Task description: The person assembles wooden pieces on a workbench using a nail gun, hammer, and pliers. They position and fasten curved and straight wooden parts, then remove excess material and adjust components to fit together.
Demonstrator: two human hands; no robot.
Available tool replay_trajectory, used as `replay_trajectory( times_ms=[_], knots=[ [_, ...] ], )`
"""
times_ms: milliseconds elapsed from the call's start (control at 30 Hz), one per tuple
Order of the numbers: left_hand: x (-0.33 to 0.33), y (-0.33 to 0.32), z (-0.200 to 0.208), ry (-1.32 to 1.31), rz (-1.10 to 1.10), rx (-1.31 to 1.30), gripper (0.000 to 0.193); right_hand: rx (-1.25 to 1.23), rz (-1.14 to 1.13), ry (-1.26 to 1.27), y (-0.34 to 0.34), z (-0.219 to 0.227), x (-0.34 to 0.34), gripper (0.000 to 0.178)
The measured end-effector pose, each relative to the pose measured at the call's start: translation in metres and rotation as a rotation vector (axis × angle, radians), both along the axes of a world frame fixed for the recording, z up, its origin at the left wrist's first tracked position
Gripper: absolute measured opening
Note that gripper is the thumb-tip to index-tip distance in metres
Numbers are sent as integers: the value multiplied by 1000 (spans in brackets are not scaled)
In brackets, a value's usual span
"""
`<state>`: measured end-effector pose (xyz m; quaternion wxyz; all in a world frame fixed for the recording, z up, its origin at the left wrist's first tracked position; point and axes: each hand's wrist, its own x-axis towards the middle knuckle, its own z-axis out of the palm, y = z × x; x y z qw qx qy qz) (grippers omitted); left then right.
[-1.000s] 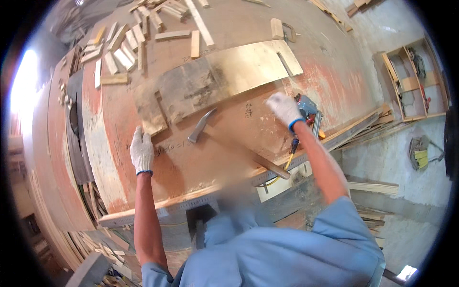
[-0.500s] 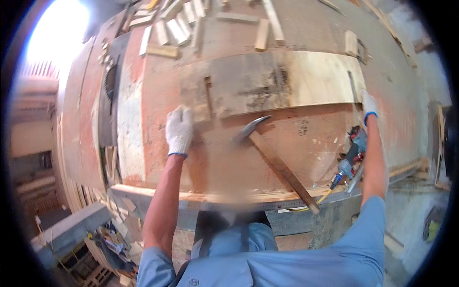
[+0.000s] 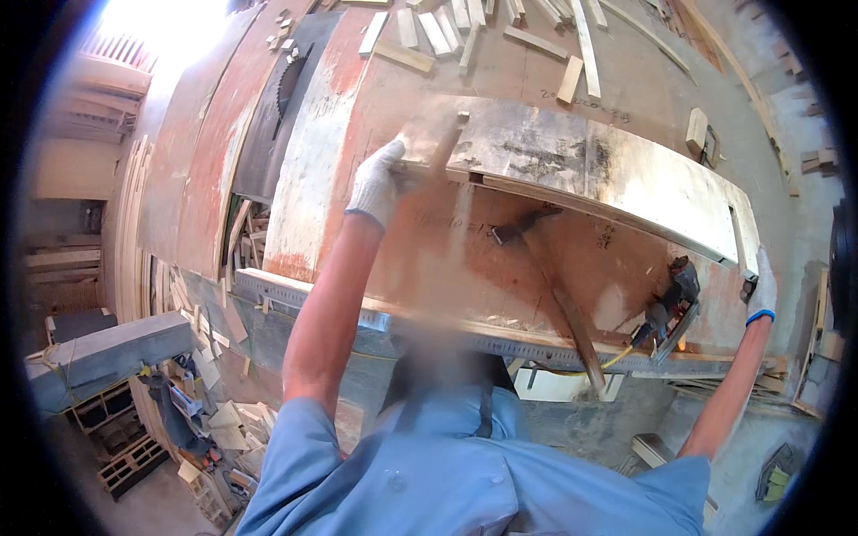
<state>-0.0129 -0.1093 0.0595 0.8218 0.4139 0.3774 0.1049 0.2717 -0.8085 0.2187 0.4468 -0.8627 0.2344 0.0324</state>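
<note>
A long, stained wooden panel [image 3: 652, 183] with a slot near each end is raised off the workbench, its near edge showing. My left hand [image 3: 375, 186], in a white knit glove, is closed round its left end. At the far right end my gloved right hand [image 3: 762, 290] grips the other side, its fingers partly hidden by the panel. Below the near edge, in shadow, a claw hammer [image 3: 567, 308] lies with its wooden handle reaching over the bench's front edge. A pneumatic nail gun [image 3: 675, 295] with a yellow hose lies to its right.
Short wood strips [image 3: 433, 34] are scattered across the far side of the bench [image 3: 313, 152]. A circular saw blade [image 3: 288, 85] rises from a slot at the left. A metal rule [image 3: 500, 345] runs along the front edge. Offcuts [image 3: 228, 424] lie heaped at lower left.
The panel, which lay flat on the bench, is now lifted with its near edge up. Both hands have shifted with its ends. The whole view has turned somewhat.
</note>
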Motion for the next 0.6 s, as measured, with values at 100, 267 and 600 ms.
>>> replay_trajectory(
  times_ms=[100, 267, 600],
  knots=[
    [-32, 1, 24, -51, 18, -31, 32, 10, -8, -47, 9, 45, -24, 42],
    [-139, 8, 57, -90, 217, -28, 27, 35, 40, -132, 83, 84, -80, 40],
    [-446, -93, 71, -160, 679, -31, 27, 282, 411, 159, 150, 103, -156, 53]
  ],
)
